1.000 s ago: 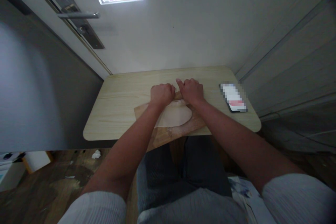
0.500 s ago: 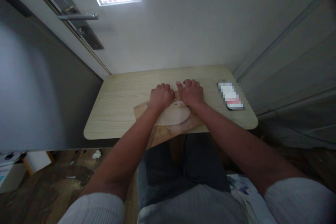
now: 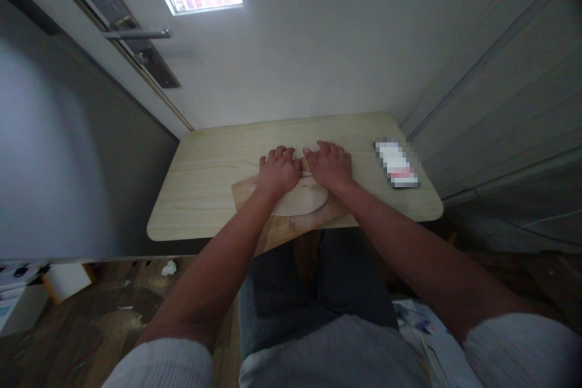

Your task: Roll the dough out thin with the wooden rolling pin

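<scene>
A thin, pale, rounded sheet that looks like rolled-out dough point(image 3: 302, 199) lies on a brown wooden board point(image 3: 277, 235), with a narrow raised fold along its far edge. My left hand point(image 3: 280, 170) rests palm down on the far left part of the dough, its fingers apart and pointing away from me. Beside it, my right hand point(image 3: 330, 165) presses on the far right part, fingers forward and thumb out toward the left hand. What lies under both palms is hidden.
The board sits skewed on a light wood-grain table point(image 3: 200, 194), its near corner past the front edge. A phone with a blurred screen point(image 3: 396, 163) lies at the right. Behind the table stands a white door with a metal handle point(image 3: 139, 33). Crumpled paper point(image 3: 169, 267) is on the floor.
The fingers of my left hand have gone from curled to more stretched out. Both hands stay at the dough's far edge, and the board has hardly moved.
</scene>
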Demonstrator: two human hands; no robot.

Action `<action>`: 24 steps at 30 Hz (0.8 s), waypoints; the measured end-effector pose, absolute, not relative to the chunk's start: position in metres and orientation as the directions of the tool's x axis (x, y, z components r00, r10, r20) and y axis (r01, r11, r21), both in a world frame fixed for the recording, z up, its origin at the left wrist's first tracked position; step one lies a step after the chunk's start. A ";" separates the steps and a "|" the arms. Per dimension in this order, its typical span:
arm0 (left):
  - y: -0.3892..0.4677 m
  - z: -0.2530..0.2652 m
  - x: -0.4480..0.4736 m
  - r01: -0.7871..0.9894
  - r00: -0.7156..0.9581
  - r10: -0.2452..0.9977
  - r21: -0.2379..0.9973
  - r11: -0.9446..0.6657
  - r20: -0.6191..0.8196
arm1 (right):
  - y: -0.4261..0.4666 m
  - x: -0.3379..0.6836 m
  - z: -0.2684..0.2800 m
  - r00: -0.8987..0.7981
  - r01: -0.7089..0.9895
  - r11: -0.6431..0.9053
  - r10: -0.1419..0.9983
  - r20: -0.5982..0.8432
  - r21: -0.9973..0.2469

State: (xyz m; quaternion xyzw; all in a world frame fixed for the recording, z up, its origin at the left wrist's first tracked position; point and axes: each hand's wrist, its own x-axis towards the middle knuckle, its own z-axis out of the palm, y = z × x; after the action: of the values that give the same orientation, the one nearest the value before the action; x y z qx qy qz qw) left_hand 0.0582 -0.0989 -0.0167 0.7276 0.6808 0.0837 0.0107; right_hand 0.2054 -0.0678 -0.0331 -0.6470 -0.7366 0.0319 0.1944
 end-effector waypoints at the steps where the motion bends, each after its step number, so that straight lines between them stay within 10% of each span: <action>1: -0.101 -0.017 0.059 0.990 0.051 0.993 0.129 -0.065 0.107 | -0.070 0.206 -0.033 -0.091 0.943 0.163 0.965 0.248 -0.289; 24: -0.173 -0.013 0.081 0.995 0.037 0.988 0.082 -0.050 0.151 | -0.144 0.225 -0.038 -0.171 0.948 0.234 0.947 0.273 -0.217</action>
State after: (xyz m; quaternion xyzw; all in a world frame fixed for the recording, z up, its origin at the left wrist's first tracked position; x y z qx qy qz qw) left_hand 0.0813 -0.1726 -0.0125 0.7197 0.6890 0.0830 -0.0225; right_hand 0.2252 -0.1439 -0.0376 -0.6188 -0.7653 -0.0015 0.1771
